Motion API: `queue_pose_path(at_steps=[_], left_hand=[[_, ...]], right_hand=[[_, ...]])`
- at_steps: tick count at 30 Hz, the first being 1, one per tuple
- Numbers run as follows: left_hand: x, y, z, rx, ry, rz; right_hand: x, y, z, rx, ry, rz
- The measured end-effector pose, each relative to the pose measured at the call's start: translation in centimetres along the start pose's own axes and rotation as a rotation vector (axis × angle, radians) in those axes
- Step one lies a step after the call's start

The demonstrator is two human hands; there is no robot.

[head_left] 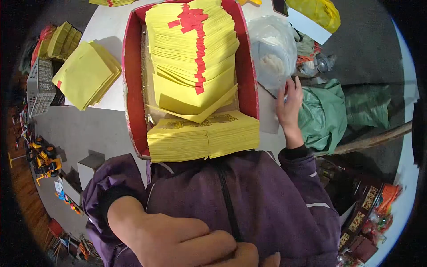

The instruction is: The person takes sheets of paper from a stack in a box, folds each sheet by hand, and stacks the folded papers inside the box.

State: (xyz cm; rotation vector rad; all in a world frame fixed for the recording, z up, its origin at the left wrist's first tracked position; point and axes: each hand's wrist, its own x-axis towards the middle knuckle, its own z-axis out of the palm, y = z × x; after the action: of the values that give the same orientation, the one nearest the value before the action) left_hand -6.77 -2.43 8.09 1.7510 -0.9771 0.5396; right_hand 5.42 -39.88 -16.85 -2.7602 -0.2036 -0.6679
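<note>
Inside the box (134, 84), lengthwise paper row (180, 53).

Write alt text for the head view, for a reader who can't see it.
A red-walled box packed with red-marked yellow paper sits on a pale table before a person in a purple jacket. Their right hand is beside a clear plastic bag; their left hand, curled, is in front of the jacket.

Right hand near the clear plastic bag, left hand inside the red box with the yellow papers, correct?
The left hand isn't inside the red box; the head view shows it in front of the purple jacket. The right hand is near the clear plastic bag.
</note>
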Motion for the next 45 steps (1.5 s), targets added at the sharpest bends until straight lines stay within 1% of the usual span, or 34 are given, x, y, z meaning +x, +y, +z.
queue_pose_path(at_steps=[2,3,7,11,13,17,18,21,22,24,25,27,28,29,30,32,33,37,38,42,43,45], left_hand=[[0.3,0.5,0.5,0.036,0.111,-0.060],[0.8,0.4,0.4,0.038,0.114,-0.062],[3.1,-0.5,-0.7,-0.053,-0.197,-0.005],[2.0,0.2,-1.1,-0.051,-0.132,-0.068],[1.8,0.2,-1.7,-0.026,-0.098,-0.060],[2.0,-0.2,-2.7,0.030,-0.028,-0.029],[1.9,-0.8,-2.5,0.044,-0.026,-0.019],[1.3,-4.6,-1.5,-0.062,0.334,0.450],[1.1,-5.0,-1.8,-0.095,0.445,0.603],[0.4,1.0,-2.8,0.124,0.316,-0.424],[0.4,-0.3,-3.2,0.133,0.320,-0.423],[0.3,-5.9,-3.8,0.426,-0.029,-0.120],[0.2,-7.7,-2.8,0.232,0.123,-0.287],[0.2,-9.0,-1.9,0.032,0.274,-0.449],[0.1,-9.8,-2.1,0.038,0.277,-0.448],[-0.4,-11.1,-3.0,-0.111,0.264,-0.784],[-0.6,-11.8,-3.2,-0.108,0.268,-0.782],[-1.3,-14.7,-3.7,-0.268,0.324,-1.046],[-1.1,-15.3,-3.8,-0.268,0.327,-1.045],[0.6,-17.3,-3.5,-0.434,0.296,-1.192],[0.8,-17.9,-3.3,-0.432,0.305,-1.193],[1.0,-19.4,-2.5,-0.526,0.276,-1.218]], right_hand=[[-0.4,-0.6,0.6,-0.076,-0.030,-0.008],[-0.4,-1.0,0.8,-0.076,-0.032,-0.011],[0.2,-2.7,1.2,-0.241,-0.072,-0.111],[-0.4,-3.6,1.1,-0.267,-0.104,-0.165],[0.9,-4.5,1.0,-0.269,-0.065,-0.185],[2.6,-6.3,-1.1,-0.052,-0.129,-0.172],[4.0,-7.1,-1.5,-0.046,-0.116,-0.180],[9.7,-11.6,-3.7,0.346,-0.091,-0.157],[11.2,-13.1,-3.8,0.486,-0.092,-0.151],[13.5,-16.0,-3.5,0.529,-0.104,-0.210],[14.5,-17.4,-3.3,0.548,-0.119,-0.256],[16.4,-19.4,-2.7,0.581,-0.149,-0.350],[17.3,-19.9,-2.0,0.586,-0.146,-0.359],[18.1,-20.3,-1.0,0.570,-0.150,-0.421],[18.8,-20.6,0.0,0.554,-0.155,-0.480],[19.4,-20.8,1.4,0.516,-0.165,-0.596],[19.4,-20.8,1.8,0.517,-0.164,-0.601],[19.2,-20.7,2.6,0.429,-0.146,-0.594],[19.1,-20.8,2.4,0.429,-0.146,-0.597],[17.9,-22.3,0.2,0.382,-0.008,-0.621],[17.5,-22.6,-0.4,0.387,-0.011,-0.629],[16.6,-23.1,-1.9,0.339,-0.041,-0.667]])
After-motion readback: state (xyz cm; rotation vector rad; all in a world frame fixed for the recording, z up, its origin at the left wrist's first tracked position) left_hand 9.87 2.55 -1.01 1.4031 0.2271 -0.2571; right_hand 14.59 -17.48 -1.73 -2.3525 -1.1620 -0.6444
